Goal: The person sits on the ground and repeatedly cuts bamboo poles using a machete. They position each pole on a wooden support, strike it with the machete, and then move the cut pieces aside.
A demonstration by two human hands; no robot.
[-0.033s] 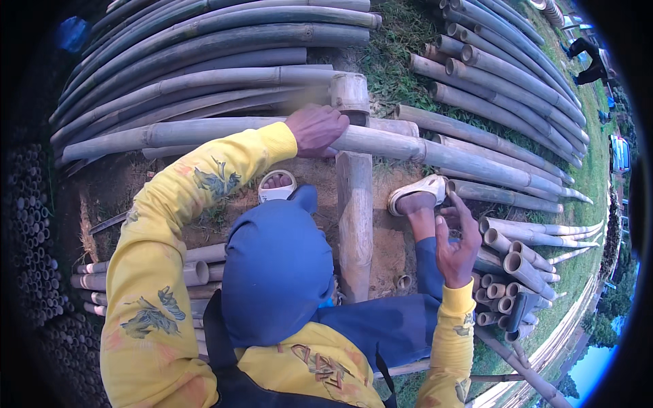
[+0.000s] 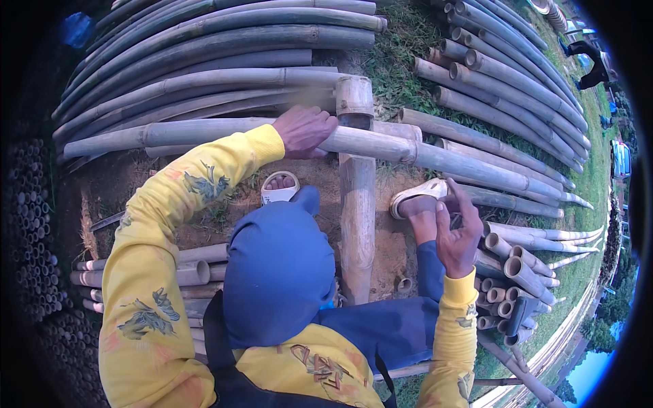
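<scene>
While its thinner end runs toward the right rim, the long grey bamboo pole [image 2: 204,130] lies across the upper middle, over a pale upright post [image 2: 357,238]. Left hand [image 2: 305,133] on the pole, just left of the post; grip narrow, fingers bent in, though cannot tell whether they close on the pole or on something hidden. Brownish blur just above the knuckles, too smeared to name. Right hand [image 2: 457,238] at right of centre, below the pole and apart from it; grip wide, thumb and forefinger spread. Yellow patterned sleeves, both arms. Bent blue-clad knee [image 2: 279,272] at centre; pale footwear [image 2: 279,195] on the foot above it. Bamboo stack [image 2: 238,49] fills the upper left; another bundle [image 2: 513,85], upper right. Open-ended lengths [image 2: 522,272] piled lower right. Far upper right: a person in dark clothing [image 2: 592,62].
</scene>
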